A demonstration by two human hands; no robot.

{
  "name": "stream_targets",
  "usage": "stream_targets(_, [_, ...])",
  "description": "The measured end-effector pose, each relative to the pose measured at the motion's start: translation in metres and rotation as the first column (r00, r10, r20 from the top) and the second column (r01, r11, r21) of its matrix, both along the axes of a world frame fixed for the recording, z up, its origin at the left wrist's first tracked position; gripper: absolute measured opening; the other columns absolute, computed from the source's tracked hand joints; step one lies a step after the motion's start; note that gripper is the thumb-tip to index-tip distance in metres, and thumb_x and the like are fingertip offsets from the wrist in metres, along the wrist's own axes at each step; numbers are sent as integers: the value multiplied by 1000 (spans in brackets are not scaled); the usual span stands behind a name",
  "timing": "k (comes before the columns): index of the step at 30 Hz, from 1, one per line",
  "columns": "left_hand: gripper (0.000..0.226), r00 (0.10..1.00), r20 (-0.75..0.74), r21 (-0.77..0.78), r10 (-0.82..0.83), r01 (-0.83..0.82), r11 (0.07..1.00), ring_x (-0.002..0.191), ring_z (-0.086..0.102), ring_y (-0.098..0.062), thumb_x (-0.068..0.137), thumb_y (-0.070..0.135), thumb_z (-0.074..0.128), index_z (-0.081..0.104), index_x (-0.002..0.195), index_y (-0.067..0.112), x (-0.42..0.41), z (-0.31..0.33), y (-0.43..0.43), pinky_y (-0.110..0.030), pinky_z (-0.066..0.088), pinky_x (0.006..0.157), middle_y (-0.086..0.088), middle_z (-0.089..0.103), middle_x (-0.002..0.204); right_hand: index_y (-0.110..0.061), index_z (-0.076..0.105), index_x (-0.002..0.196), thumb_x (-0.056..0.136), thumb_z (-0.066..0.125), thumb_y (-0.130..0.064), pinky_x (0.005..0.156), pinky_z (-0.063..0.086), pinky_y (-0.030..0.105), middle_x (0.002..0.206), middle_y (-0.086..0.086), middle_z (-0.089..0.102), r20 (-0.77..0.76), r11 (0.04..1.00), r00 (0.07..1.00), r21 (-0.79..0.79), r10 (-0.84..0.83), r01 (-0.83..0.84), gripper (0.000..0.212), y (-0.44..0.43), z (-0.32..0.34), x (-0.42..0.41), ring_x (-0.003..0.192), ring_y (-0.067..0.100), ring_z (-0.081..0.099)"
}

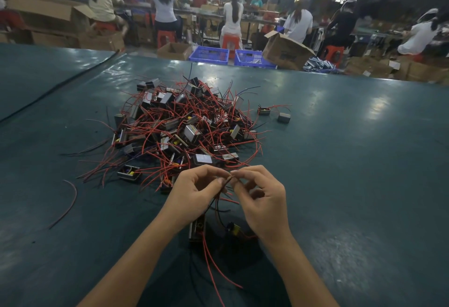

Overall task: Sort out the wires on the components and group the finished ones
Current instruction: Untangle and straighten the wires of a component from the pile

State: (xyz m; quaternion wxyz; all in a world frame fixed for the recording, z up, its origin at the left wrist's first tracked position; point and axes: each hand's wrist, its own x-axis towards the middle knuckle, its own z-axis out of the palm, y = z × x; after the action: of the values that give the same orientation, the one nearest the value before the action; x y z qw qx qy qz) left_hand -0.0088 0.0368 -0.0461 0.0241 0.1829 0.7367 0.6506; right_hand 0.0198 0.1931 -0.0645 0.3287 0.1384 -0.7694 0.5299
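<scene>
"Wires [227,182], red and black, one bundle: where were they?"

"Pinched between thumb and fingertips of both hands. The left hand [195,192] and right hand [263,200] had their fingers curled in, tips nearly meeting. The strands ran down to a dark component [197,227] between the forearms (whether it lay on the table or hung, I could not tell)."

"Other stock nearby?"

"One pile [179,127] of like components, tangled in red leads, just beyond the hands. At its right edge, set apart: one wired unit [264,110] and one grey block [284,117]. One loose red wire [71,200] lay on the left, well apart. One yellow-taped part [234,230] sat under the right wrist, partly hidden."

"Anything in the way?"

"The pile's nearest leads lay close behind the left knuckles and crossed behind the held bundle."

"Surface and room?"

"One dark green table [352,161], glossy, with a black cable [60,85] across its far left. Beyond the edge were blue baskets [209,54], an opened cardboard box [286,50], and workers [232,19] seated on red stools [230,41], backs turned, at long benches."
</scene>
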Motion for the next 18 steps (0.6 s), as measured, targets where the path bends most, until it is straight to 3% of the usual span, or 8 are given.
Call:
stream_targets(8, [10, 999, 37, 54, -14, 12, 998, 71, 68, -1, 89, 5, 66, 73, 90, 12, 0, -1, 2, -13, 50, 66, 7, 74, 75, -14, 75, 95, 82, 73, 0, 56, 43, 11, 90, -8, 66, 34, 997, 998, 66, -49, 46, 18, 3, -3, -2, 70, 4, 60])
stream_targets(14, [12, 1000, 18, 60, 0, -1, 998, 73, 70, -4, 84, 4, 71, 74, 87, 15, 0, -1, 2, -13, 51, 67, 5, 75, 78, -20, 74, 85, 85, 75, -17, 58, 44, 12, 75, -9, 69, 258, 997, 965, -53, -40, 56, 3, 3, 0, -2, 65, 6, 61])
stream_targets(18, [14, 999, -32, 49, 15, -13, 999, 79, 72, -10, 83, 6, 73, 75, 86, 20, 0, -3, 0, -15, 54, 71, 4, 76, 83, -24, 69, 82, 85, 75, -24, 60, 47, 14, 77, -12, 70, 373, 990, 928, -133, -1, 55, 7, 1, 3, -2, 65, 1, 60])
